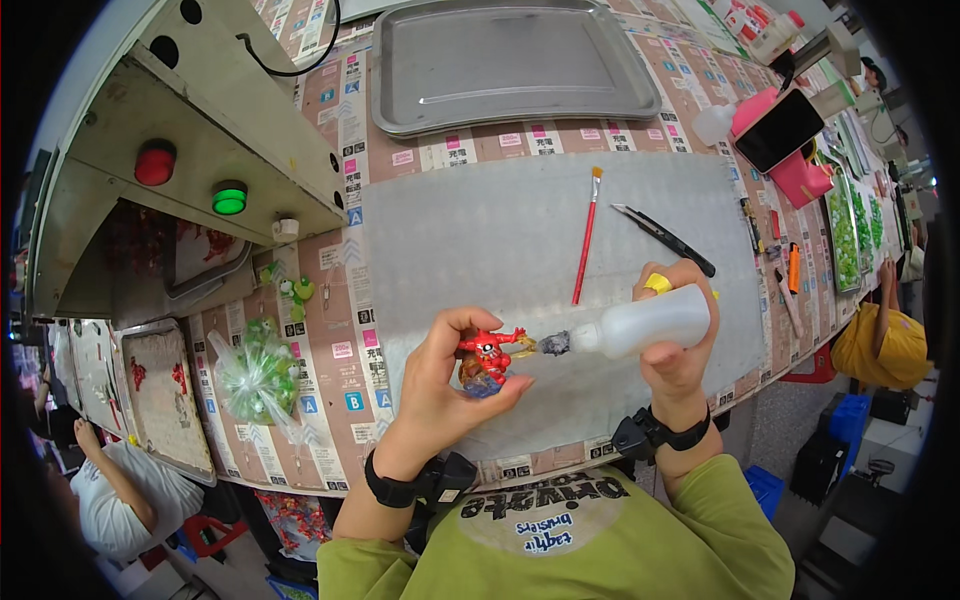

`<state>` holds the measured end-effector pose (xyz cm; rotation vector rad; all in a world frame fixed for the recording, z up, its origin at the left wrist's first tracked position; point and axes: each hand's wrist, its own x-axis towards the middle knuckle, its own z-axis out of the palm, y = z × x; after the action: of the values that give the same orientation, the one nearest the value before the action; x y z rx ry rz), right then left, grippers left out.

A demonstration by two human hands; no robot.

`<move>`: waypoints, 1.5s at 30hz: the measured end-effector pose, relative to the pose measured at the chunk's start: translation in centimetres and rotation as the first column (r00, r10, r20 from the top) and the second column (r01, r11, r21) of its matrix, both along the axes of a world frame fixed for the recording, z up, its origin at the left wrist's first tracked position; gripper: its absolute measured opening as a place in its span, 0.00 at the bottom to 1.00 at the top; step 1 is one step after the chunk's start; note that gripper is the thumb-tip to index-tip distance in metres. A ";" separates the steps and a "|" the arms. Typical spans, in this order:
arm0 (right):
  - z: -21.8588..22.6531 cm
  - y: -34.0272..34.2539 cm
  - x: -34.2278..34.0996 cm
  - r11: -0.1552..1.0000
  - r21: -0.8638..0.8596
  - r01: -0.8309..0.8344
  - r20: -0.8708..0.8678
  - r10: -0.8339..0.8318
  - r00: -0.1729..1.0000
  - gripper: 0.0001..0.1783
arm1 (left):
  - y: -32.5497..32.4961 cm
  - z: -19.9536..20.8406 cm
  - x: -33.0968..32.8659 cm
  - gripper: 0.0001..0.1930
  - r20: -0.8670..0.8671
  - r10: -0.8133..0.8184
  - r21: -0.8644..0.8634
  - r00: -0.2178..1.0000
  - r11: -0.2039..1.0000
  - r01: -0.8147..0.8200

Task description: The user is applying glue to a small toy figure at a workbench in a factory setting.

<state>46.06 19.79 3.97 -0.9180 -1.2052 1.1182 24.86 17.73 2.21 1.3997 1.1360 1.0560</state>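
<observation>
Between the thumb and fingers of my left hand (440,375) is a small red toy figurine (488,352) with a bluish, brownish base. My right hand (680,350) grips a white translucent squeeze bottle (655,322), tilted on its side. Its dark-wrapped nozzle (555,343) points left, close to the figurine's yellowish outstretched part; whether they touch I cannot tell. Something yellow shows on a finger of the right hand. Beyond the hands, a red-handled brush (586,240) and black tweezers (668,242) lie on the grey mat (450,230).
At the far side lies a metal tray (510,70). A machine (190,130) with red and green buttons stands left, near a plastic bag of green pieces (258,375). A phone (780,132) rests on a pink holder at right, beyond an orange tool (794,268). People sit on both sides.
</observation>
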 end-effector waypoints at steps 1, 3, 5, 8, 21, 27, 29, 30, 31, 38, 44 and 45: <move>0.0 0.0 0.0 1.000 0.005 0.011 -0.009 -0.011 1.000 0.32 | 0.0 -0.1 0.0 0.25 0.007 0.008 0.004 1.000 1.000 -0.008; -0.1 -0.1 0.0 0.999 0.038 0.013 0.003 -0.014 1.000 0.32 | -0.1 -0.2 0.1 0.25 0.013 0.015 0.006 1.000 1.000 -0.015; -0.2 -0.2 0.0 0.997 0.070 0.017 0.015 -0.018 1.000 0.32 | 0.0 -0.1 0.2 0.25 0.000 0.021 0.023 1.000 1.000 -0.021; -0.2 -0.3 0.0 0.993 0.115 0.036 0.043 -0.041 0.998 0.31 | 0.0 -0.1 0.2 0.25 -0.034 0.017 0.030 0.999 0.999 -0.016; -0.4 -0.1 0.0 0.978 0.204 -0.045 0.185 0.006 0.983 0.30 | 0.1 0.1 0.2 0.25 -0.057 0.008 0.031 0.998 0.999 -0.006; -0.3 -0.1 -0.1 0.980 0.196 -0.035 0.193 -0.003 0.981 0.30 | 0.1 0.1 0.1 0.25 -0.067 -0.003 0.025 0.998 1.000 0.004; -0.3 -0.1 -0.1 0.981 0.191 -0.033 0.195 -0.005 0.981 0.30 | 0.1 0.1 0.1 0.25 -0.094 -0.007 0.039 0.996 0.999 0.011; -0.3 0.0 0.0 0.980 0.197 -0.038 0.205 -0.003 0.979 0.30 | 0.1 0.2 0.1 0.25 -0.094 -0.007 0.039 0.996 0.999 0.011; -0.4 0.0 0.0 0.978 0.202 -0.044 0.214 0.000 0.977 0.30 | 0.1 0.2 0.2 0.25 -0.085 -0.003 0.044 0.996 0.999 0.007; -0.5 -0.1 -0.1 0.981 0.192 -0.032 0.206 -0.009 0.979 0.30 | 0.1 0.2 0.2 0.25 -0.070 0.000 0.034 0.998 0.999 0.003; -0.6 -0.1 0.0 0.980 0.192 -0.045 0.233 -0.001 0.973 0.30 | 0.1 0.2 0.2 0.25 -0.086 -0.005 0.036 0.996 0.999 0.008; -0.5 -0.1 0.0 0.982 0.184 -0.048 0.227 0.005 0.974 0.30 | 0.1 0.2 0.2 0.25 -0.086 -0.005 0.036 0.996 0.999 0.008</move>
<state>46.06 19.69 3.47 -0.9016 -1.4867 0.9193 25.01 17.83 2.43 1.4890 1.1781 1.0248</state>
